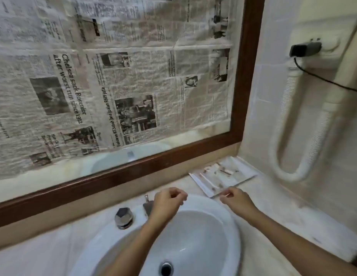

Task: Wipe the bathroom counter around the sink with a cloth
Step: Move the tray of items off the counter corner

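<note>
The white oval sink (217, 208) is set in a pale marble counter (277, 214). My left hand (169, 198) hovers over the sink's back rim, just right of the chrome faucet (147, 206), with its fingers curled shut and nothing visible in them. My right hand (235, 198) is over the sink's right rim. Its fingertips are pinched on the near corner of a flat packet (223, 176) that lies on the counter in the back right corner. No cloth shows in this view.
A chrome knob (123, 217) stands left of the faucet. The wood-framed mirror (241, 96) behind the counter is covered with newspaper. On the right wall hang a white ribbed hose (281, 140) and a black plug with a cable (304, 49). The drain (166, 268) is near the bottom.
</note>
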Demonstrator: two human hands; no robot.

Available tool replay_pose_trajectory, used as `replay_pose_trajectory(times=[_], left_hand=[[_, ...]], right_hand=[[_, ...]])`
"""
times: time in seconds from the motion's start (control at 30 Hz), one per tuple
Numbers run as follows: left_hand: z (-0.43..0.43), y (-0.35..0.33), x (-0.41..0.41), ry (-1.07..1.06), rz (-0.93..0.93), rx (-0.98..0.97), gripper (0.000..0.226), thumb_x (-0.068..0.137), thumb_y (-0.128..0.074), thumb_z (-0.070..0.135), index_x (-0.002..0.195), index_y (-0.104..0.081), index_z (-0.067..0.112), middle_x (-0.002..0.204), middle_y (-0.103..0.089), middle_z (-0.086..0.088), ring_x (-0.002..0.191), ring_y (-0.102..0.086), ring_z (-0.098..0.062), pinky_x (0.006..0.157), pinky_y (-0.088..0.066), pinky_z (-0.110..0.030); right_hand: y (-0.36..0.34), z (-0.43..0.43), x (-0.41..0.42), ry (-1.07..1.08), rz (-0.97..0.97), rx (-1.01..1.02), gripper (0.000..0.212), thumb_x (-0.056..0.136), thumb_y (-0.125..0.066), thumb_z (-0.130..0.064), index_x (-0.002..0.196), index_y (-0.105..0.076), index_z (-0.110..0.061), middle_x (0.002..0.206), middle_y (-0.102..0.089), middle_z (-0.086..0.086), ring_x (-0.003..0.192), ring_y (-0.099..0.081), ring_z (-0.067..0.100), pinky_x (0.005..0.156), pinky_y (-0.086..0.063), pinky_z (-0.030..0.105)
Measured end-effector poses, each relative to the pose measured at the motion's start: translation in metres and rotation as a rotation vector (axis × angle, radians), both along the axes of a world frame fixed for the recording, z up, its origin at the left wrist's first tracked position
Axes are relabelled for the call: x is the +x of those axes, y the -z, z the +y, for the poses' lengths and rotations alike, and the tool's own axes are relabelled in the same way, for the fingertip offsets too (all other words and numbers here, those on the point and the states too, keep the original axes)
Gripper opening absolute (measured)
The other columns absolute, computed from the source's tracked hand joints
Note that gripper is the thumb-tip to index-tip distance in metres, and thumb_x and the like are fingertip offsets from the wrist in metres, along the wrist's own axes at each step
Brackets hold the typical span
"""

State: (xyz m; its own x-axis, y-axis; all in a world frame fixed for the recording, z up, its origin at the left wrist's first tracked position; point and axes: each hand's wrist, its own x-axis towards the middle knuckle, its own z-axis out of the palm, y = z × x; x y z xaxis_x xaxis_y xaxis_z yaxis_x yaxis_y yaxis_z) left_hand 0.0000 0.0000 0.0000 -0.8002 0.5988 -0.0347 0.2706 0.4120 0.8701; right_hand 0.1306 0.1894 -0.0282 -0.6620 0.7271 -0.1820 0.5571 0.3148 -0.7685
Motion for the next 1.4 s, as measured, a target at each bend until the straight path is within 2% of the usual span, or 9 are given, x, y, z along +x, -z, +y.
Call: replay_pose_trajectory(times=[0.13,0.27,0.47,0.6,0.8,0.97,1.03,1.1,1.4], left_hand=[[0.08,0.038,-0.02,-0.032,-0.09,-0.039,0.016,0.085,-0.063,0.02,0.076,-0.075,0.019,0.073,-0.073,0.008,0.064,-0.067,-0.003,0.059,-0.048,-0.016],[0.154,0.081,-0.045,-0.092,-0.119,-0.12,0.015,0.089,-0.059,0.02,0.083,-0.073,0.023,0.084,-0.071,0.009,0.077,-0.067,-0.012,0.068,-0.054,-0.026],[0.218,0.138,-0.08,-0.202,-0.076,-0.22,0.034,0.09,-0.055,0.014,0.122,-0.061,0.009,0.121,-0.061,-0.008,0.11,-0.058,-0.028,0.092,-0.046,-0.03],[0.236,0.165,-0.097,-0.249,-0.071,-0.305,0.025,0.087,-0.059,0.024,0.105,-0.059,0.008,0.101,-0.063,-0.01,0.089,-0.063,-0.027,0.081,-0.056,-0.044],[0.249,0.175,-0.101,-0.327,-0.046,-0.349,0.016,0.086,-0.055,0.018,0.097,-0.058,0.007,0.093,-0.062,-0.009,0.081,-0.06,-0.024,0.069,-0.051,-0.035],[0.25,0.168,-0.102,-0.388,-0.122,-0.336,0.016,0.082,-0.054,0.011,0.093,-0.063,0.004,0.089,-0.066,-0.013,0.077,-0.061,-0.027,0.068,-0.05,-0.037],[0.247,0.161,-0.098,-0.394,-0.165,-0.337,0.007,0.082,-0.057,0.012,0.076,-0.061,0.012,0.078,-0.065,-0.004,0.078,-0.061,-0.026,0.069,-0.05,-0.035],[0.244,0.152,-0.091,-0.402,-0.202,-0.293,0.023,0.083,-0.06,0.013,0.066,-0.051,0.024,0.069,-0.057,0.006,0.077,-0.059,-0.023,0.068,-0.046,-0.031],[0.195,0.114,-0.059,-0.455,-0.273,-0.139,0.017,0.079,-0.064,0.013,0.093,-0.066,0.02,0.085,-0.07,0.0,0.081,-0.067,-0.025,0.079,-0.058,-0.043]], right_hand=[[0.041,0.084,-0.016,0.137,-0.014,-0.065,0.01,0.082,-0.058,-0.016,0.091,-0.064,-0.014,0.093,-0.066,0.007,0.069,-0.06,0.019,0.057,-0.044,0.025],[0.082,0.167,-0.045,0.131,-0.088,0.104,0.021,0.086,-0.057,-0.014,0.103,-0.066,-0.006,0.107,-0.064,0.009,0.096,-0.06,0.028,0.072,-0.045,0.03],[0.116,0.261,-0.091,0.124,-0.216,0.388,0.039,0.085,-0.053,-0.007,0.123,-0.058,0.0,0.132,-0.053,0.018,0.119,-0.05,0.036,0.096,-0.045,0.039],[0.131,0.3,-0.109,0.087,-0.344,0.449,0.042,0.087,-0.05,-0.008,0.129,-0.05,0.0,0.131,-0.05,0.021,0.12,-0.046,0.04,0.095,-0.043,0.044],[0.151,0.324,-0.116,0.06,-0.398,0.581,0.034,0.086,-0.057,-0.008,0.118,-0.057,0.004,0.119,-0.051,0.028,0.111,-0.048,0.041,0.094,-0.035,0.037],[0.153,0.322,-0.119,0.145,-0.361,0.429,0.038,0.085,-0.054,-0.001,0.122,-0.05,0.006,0.125,-0.048,0.03,0.118,-0.043,0.044,0.102,-0.03,0.04],[0.149,0.32,-0.115,0.184,-0.364,0.357,0.039,0.086,-0.054,-0.002,0.123,-0.047,0.008,0.128,-0.046,0.031,0.121,-0.042,0.044,0.103,-0.031,0.04],[0.144,0.315,-0.106,0.226,-0.358,0.292,0.041,0.088,-0.053,-0.003,0.126,-0.044,0.009,0.132,-0.043,0.031,0.124,-0.039,0.044,0.102,-0.035,0.042],[0.095,0.26,-0.062,0.302,-0.274,0.2,0.042,0.088,-0.049,-0.004,0.129,-0.045,0.006,0.135,-0.042,0.028,0.126,-0.037,0.042,0.1,-0.038,0.042]])
